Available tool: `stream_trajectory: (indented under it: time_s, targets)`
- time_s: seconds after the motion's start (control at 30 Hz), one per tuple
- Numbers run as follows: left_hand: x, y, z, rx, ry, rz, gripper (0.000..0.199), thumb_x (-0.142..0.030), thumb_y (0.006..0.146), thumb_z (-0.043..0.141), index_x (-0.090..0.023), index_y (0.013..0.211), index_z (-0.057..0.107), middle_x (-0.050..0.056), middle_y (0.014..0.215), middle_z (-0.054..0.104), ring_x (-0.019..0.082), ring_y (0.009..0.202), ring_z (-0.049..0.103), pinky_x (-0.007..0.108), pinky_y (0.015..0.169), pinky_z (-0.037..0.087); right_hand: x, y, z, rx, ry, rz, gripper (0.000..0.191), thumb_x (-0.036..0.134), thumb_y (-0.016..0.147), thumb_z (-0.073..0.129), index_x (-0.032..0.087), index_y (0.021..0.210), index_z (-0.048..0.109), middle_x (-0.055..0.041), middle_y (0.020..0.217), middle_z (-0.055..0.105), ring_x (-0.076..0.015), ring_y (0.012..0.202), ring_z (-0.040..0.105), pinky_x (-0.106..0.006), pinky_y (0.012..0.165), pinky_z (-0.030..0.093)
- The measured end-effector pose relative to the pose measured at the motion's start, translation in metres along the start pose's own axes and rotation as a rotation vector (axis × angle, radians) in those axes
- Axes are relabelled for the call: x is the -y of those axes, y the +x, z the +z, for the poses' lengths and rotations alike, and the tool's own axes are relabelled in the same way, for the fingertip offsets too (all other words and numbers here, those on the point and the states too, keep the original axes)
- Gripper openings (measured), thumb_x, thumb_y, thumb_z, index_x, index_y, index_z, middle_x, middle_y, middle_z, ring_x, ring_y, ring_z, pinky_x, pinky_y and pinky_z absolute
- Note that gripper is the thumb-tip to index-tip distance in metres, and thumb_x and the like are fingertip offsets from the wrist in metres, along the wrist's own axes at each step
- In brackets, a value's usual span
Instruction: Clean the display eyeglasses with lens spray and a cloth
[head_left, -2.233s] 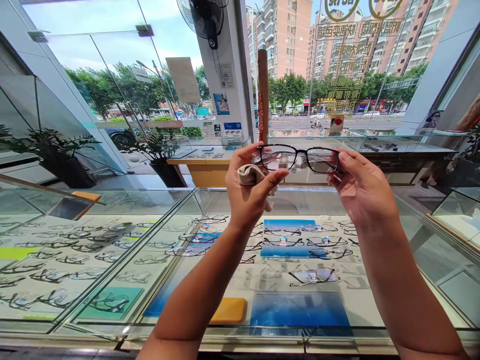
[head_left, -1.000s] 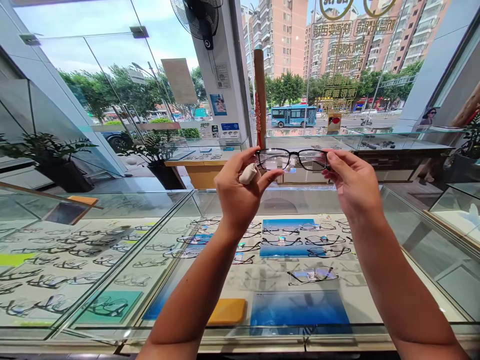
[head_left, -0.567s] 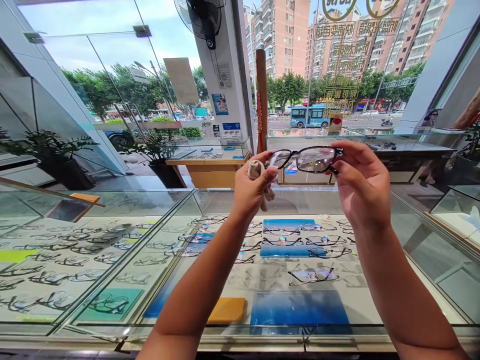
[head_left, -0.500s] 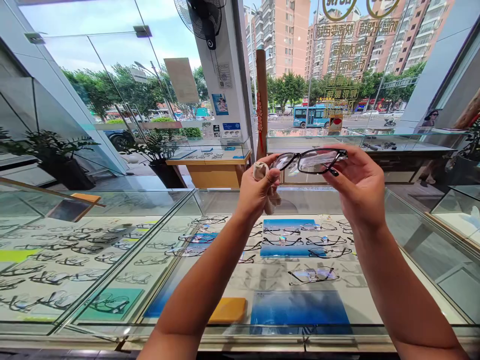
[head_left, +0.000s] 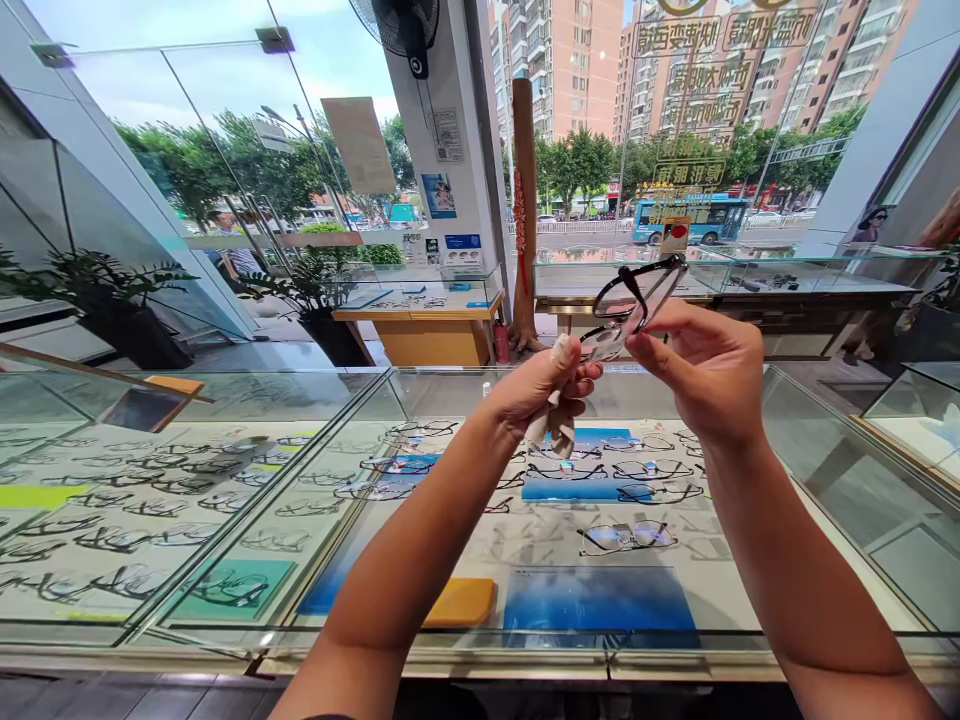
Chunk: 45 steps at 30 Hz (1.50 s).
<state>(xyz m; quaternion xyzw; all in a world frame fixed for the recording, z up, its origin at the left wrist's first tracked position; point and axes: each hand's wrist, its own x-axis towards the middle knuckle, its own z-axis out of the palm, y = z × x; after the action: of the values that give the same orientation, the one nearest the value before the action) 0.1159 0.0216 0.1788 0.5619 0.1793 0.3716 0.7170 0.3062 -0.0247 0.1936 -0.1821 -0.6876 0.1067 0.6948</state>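
Note:
A pair of black-framed glasses [head_left: 637,295] is held up in front of me, tilted steeply with one lens high and the other low. My right hand [head_left: 705,370] grips the frame from the right side. My left hand [head_left: 544,390] pinches a small beige cloth [head_left: 553,425] against the lower lens, and the cloth's loose end hangs down below my fingers. Both hands are raised above the glass top of a display counter [head_left: 450,645].
Rows of glasses lie inside the counter, on pale trays [head_left: 150,500] at the left and on blue mats [head_left: 600,600] below my hands. A yellow pad [head_left: 461,600] lies inside too. Further glass cases [head_left: 825,285], potted plants [head_left: 105,300] and a window onto a street stand beyond.
The glasses went from level to steeply tilted. My left hand moved its cloth onto the lower lens, and both hands came a little lower. Outside, a blue bus moved right.

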Motion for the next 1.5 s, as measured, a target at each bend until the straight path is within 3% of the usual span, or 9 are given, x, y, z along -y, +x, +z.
stream_trajectory:
  time_s: [0.1, 0.3, 0.43, 0.53, 0.6, 0.9, 1.03, 1.27, 1.5]
  targets:
    - [-0.001, -0.001, 0.003, 0.048, 0.049, -0.018, 0.082, -0.084, 0.056, 0.091, -0.015, 0.089, 0.060, -0.005, 0.079, 0.050, 0.002, 0.055, 0.031, 0.016, 0.045, 0.028, -0.001, 0.000, 0.003, -0.007, 0.062, -0.006, 0.008, 0.030, 0.089, 0.089, 0.028, 0.093, 0.082, 0.0002, 0.091, 0.078, -0.0202, 0.092, 0.074, -0.041, 0.092, 0.060]
    - [-0.006, -0.012, 0.012, 0.025, 0.321, 0.028, 0.078, -0.095, 0.077, 0.065, -0.017, 0.080, 0.066, -0.001, 0.065, 0.048, 0.008, 0.050, 0.037, 0.025, 0.044, 0.028, 0.014, 0.001, 0.005, -0.119, 0.057, -0.076, 0.012, 0.019, 0.087, 0.088, 0.030, 0.091, 0.084, 0.0008, 0.084, 0.075, -0.0187, 0.081, 0.070, -0.037, 0.076, 0.056]
    - [-0.012, -0.012, 0.009, -0.295, 0.470, 0.274, 0.057, -0.077, 0.086, 0.074, -0.020, 0.083, 0.067, 0.002, 0.074, 0.059, 0.009, 0.053, 0.040, 0.026, 0.049, 0.029, 0.034, 0.001, -0.005, -0.130, -0.095, -0.157, 0.016, 0.014, 0.084, 0.088, 0.029, 0.090, 0.085, -0.0024, 0.085, 0.075, -0.0218, 0.081, 0.069, -0.041, 0.077, 0.052]
    - [-0.010, -0.010, -0.006, -0.559, 0.586, 0.488, 0.039, -0.054, 0.089, 0.078, -0.021, 0.078, 0.060, -0.001, 0.071, 0.056, 0.010, 0.058, 0.041, 0.026, 0.055, 0.033, 0.038, -0.005, -0.013, -0.024, -0.238, -0.110, 0.011, 0.020, 0.087, 0.087, 0.030, 0.091, 0.083, -0.0027, 0.091, 0.078, -0.0248, 0.086, 0.072, -0.045, 0.083, 0.054]
    - [-0.003, -0.013, -0.021, -0.637, 0.665, 0.539, 0.035, -0.048, 0.090, 0.074, -0.021, 0.075, 0.057, -0.002, 0.069, 0.053, 0.011, 0.062, 0.043, 0.026, 0.059, 0.035, 0.031, -0.016, -0.017, 0.087, -0.330, -0.086, 0.009, 0.023, 0.090, 0.085, 0.031, 0.094, 0.082, -0.0025, 0.097, 0.080, -0.0257, 0.091, 0.074, -0.046, 0.087, 0.057]
    - [0.049, -0.037, -0.092, -0.839, 1.179, 0.445, 0.016, -0.028, 0.088, 0.062, -0.021, 0.077, 0.052, -0.003, 0.072, 0.055, 0.014, 0.069, 0.047, 0.028, 0.070, 0.037, -0.028, -0.086, -0.015, 0.466, -0.514, -0.217, 0.007, 0.016, 0.098, 0.075, 0.021, 0.102, 0.075, -0.0071, 0.100, 0.082, -0.0248, 0.095, 0.076, -0.043, 0.087, 0.061]
    - [0.060, -0.032, -0.100, -0.768, 1.306, 0.357, 0.011, -0.024, 0.084, 0.063, -0.022, 0.080, 0.054, -0.001, 0.076, 0.062, 0.015, 0.071, 0.049, 0.029, 0.070, 0.036, -0.036, -0.100, -0.010, 0.655, -0.592, -0.181, 0.009, 0.019, 0.102, 0.068, 0.019, 0.095, 0.073, -0.0074, 0.096, 0.081, -0.0253, 0.090, 0.072, -0.042, 0.082, 0.056]
    - [0.068, -0.031, -0.094, -0.524, 1.489, 0.241, 0.003, -0.020, 0.083, 0.062, -0.022, 0.085, 0.063, 0.002, 0.082, 0.070, 0.020, 0.075, 0.055, 0.032, 0.068, 0.033, -0.040, -0.121, 0.011, 1.132, -0.756, -0.043, 0.016, 0.018, 0.101, 0.067, 0.016, 0.086, 0.074, -0.0082, 0.090, 0.075, -0.0261, 0.089, 0.064, -0.040, 0.080, 0.042]
    - [0.073, -0.030, -0.088, -0.146, 1.649, 0.129, 0.013, -0.025, 0.090, 0.063, -0.021, 0.090, 0.075, 0.007, 0.094, 0.076, 0.024, 0.088, 0.067, 0.034, 0.069, 0.036, -0.049, -0.134, 0.023, 1.287, -0.795, 0.000, 0.010, 0.020, 0.099, 0.071, 0.016, 0.092, 0.076, -0.0083, 0.096, 0.076, -0.0276, 0.098, 0.063, -0.040, 0.081, 0.034]
